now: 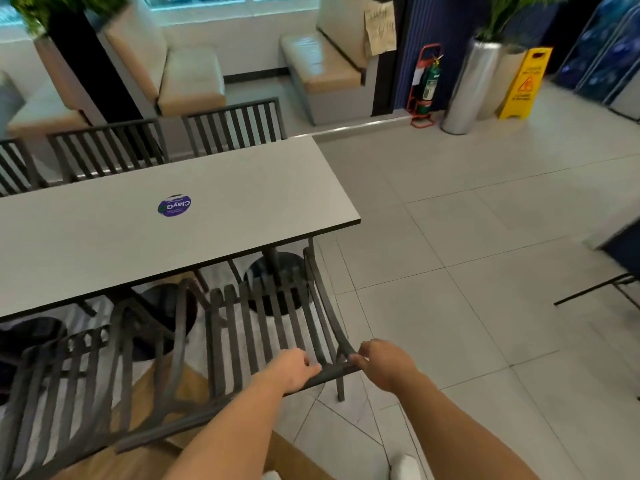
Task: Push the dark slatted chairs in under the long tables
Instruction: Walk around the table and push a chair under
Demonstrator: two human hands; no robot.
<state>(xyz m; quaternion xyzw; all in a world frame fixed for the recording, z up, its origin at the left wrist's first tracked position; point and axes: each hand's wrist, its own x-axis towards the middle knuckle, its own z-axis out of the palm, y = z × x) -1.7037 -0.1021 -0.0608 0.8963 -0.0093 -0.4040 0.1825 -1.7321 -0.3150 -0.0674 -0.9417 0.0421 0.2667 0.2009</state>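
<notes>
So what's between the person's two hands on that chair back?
In the head view, only a short bare stretch of the chair's top rail lies between the left hand and right hand.

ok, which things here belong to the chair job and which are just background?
Job: end chair, gripped at its top rail by left hand and right hand; neighbour chair; table.
Background: sticker, booth seats, extinguisher, wet-floor sign, planter.

Cafeteria, long table (104,244), booth seats (322,60), wet-floor sign (524,86)
</notes>
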